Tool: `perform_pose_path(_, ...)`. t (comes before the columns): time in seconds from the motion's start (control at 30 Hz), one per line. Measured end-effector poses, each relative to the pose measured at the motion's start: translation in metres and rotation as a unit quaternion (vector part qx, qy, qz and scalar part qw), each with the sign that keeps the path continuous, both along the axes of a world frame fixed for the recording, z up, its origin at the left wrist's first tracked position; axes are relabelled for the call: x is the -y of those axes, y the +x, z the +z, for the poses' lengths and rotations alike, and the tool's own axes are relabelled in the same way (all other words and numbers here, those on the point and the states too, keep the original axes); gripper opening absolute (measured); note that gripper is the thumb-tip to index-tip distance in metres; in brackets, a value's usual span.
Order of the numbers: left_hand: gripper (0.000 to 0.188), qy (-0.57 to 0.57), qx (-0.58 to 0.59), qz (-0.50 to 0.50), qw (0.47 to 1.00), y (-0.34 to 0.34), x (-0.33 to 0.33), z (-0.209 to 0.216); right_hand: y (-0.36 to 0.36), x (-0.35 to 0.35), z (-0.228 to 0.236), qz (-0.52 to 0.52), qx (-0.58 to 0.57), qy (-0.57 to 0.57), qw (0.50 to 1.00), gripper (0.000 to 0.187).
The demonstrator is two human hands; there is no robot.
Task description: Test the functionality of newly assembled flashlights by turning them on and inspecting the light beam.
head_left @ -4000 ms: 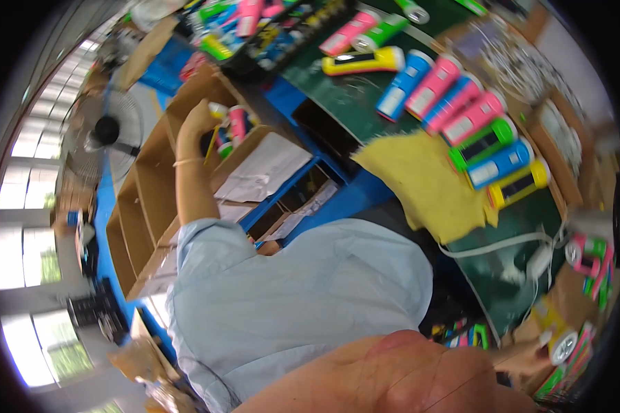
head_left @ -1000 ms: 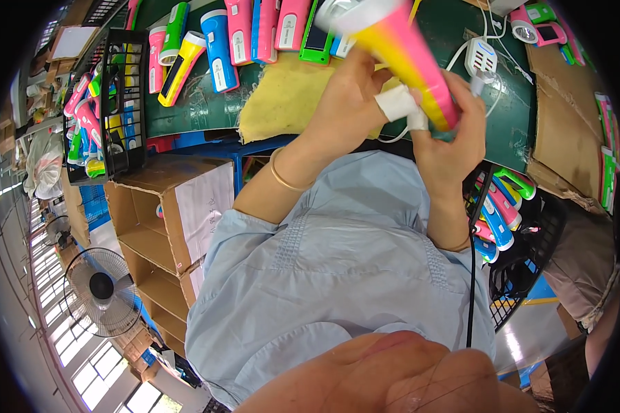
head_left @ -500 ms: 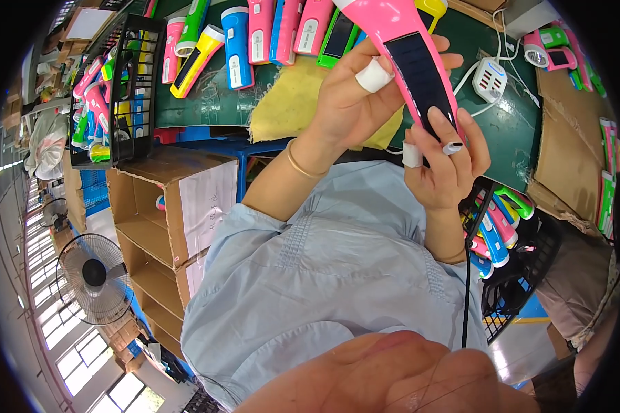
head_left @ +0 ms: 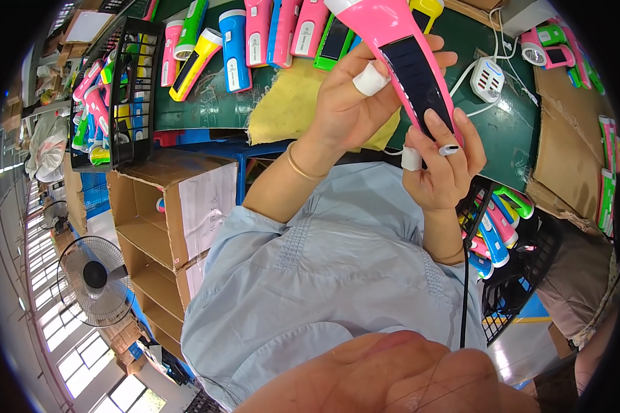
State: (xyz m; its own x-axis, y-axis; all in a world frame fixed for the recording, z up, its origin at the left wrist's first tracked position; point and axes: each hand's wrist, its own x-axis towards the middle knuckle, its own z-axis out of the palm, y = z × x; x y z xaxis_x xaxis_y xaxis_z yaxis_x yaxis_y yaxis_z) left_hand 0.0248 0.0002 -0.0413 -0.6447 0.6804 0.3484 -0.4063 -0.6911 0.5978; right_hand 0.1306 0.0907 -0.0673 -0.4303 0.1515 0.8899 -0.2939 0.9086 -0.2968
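Note:
A pink flashlight (head_left: 390, 27) with a white head and a dark panel along its body is held up over the table's near edge. My left hand (head_left: 355, 103) is closed round its upper body, the thumb wrapped in white tape. At the lower end, my right hand (head_left: 442, 165) grips the handle, and one of its fingers is taped too. A small white cable plug (head_left: 448, 149) sticks out between the right hand's fingers. Beneath the hands a yellow cloth (head_left: 282, 110) lies on the green table (head_left: 207, 113).
Several flashlights, among them a blue one (head_left: 235, 58), line the table's far side. A white multi-port charger (head_left: 488, 80) with cables stands at right. Black baskets of flashlights sit left (head_left: 127, 96) and lower right (head_left: 530, 258). Cardboard shelves (head_left: 151, 220) and a fan (head_left: 95, 274) are at left.
The pink flashlight and both hands have shifted slightly left in the picture. The grip of both hands stays the same.

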Motion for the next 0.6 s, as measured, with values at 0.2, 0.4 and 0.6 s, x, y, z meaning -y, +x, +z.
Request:
perform_pose_path(0.2, 0.051, -0.066, 0.02, 0.031, 0.997, 0.002, 0.004, 0.01, 0.001, -0.001, 0.011, 0.025, 0.014, 0.013, 0.999, 0.019)
perform_pose_path(0.4, 0.038, -0.11, -0.132, 0.288, 0.942, -0.078, 0.038, 0.074, -0.004, -0.008, -0.007, 0.073, 0.044, -0.228, 0.97, 0.023)
perform_pose_path(0.6, 0.041, 0.048, -0.629, 0.514, 0.581, -0.136, 0.065, 0.302, -0.006, -0.019, -0.032, 0.096, 0.136, -0.295, 0.941, 0.029)
